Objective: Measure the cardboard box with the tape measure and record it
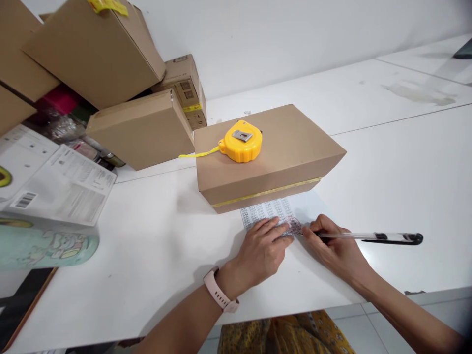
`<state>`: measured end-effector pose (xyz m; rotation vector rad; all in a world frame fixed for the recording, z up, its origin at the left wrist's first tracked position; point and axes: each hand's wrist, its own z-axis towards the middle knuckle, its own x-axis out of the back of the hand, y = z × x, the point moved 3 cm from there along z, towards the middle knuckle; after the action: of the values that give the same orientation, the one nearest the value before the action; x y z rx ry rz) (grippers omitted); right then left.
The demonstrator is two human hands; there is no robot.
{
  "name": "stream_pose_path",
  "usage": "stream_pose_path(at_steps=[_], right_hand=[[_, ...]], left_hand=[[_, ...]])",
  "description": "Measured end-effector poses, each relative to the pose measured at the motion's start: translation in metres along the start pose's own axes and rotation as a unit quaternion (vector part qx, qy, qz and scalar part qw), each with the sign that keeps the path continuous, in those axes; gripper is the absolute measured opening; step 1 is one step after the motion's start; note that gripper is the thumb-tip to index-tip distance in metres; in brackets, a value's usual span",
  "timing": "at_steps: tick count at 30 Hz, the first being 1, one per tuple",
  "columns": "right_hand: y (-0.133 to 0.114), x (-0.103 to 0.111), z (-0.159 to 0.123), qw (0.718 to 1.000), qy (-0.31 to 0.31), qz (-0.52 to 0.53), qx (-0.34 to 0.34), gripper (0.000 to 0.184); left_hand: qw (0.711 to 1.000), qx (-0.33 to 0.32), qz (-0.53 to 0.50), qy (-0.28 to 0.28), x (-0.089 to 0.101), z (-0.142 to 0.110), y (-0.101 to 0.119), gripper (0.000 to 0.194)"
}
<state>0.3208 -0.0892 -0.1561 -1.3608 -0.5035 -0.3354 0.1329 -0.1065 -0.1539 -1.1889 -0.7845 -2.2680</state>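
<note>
Left forearm [184, 317] nearest — left hand [261, 253] half-spread on paper [263, 211], likely thin, easily creased; right hand [334, 248] pinches pen [363, 236] — likely light, stiff, best gripped near tip.

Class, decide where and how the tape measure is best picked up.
Probably by opposite sides of the tape measure, coming from above: it lies flat on the box, clip upward, nothing covering it, its thick sides exposed.

Stacked cardboard cartons [99, 54] rise against a white wall [295, 39], behind a barcoded white package [66, 196] and mint-green cartoon-print bottle [55, 244].
</note>
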Motion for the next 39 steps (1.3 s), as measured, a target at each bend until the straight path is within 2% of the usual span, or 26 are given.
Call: stream_pose_path(at_steps=[21, 39], right_hand=[[-0.0006, 0.0008, -0.0007, 1.000, -0.003, 0.010, -0.021, 0.030], [-0.0038, 0.0014, 0.0000, 0.999, 0.009, 0.028, -0.040, 0.036]], left_hand=[[0.999, 0.016, -0.011, -0.044, -0.0025, -0.0010, -0.0014, 0.030], [0.999, 0.013, -0.011, -0.034, -0.0019, -0.0011, -0.0011, 0.029]])
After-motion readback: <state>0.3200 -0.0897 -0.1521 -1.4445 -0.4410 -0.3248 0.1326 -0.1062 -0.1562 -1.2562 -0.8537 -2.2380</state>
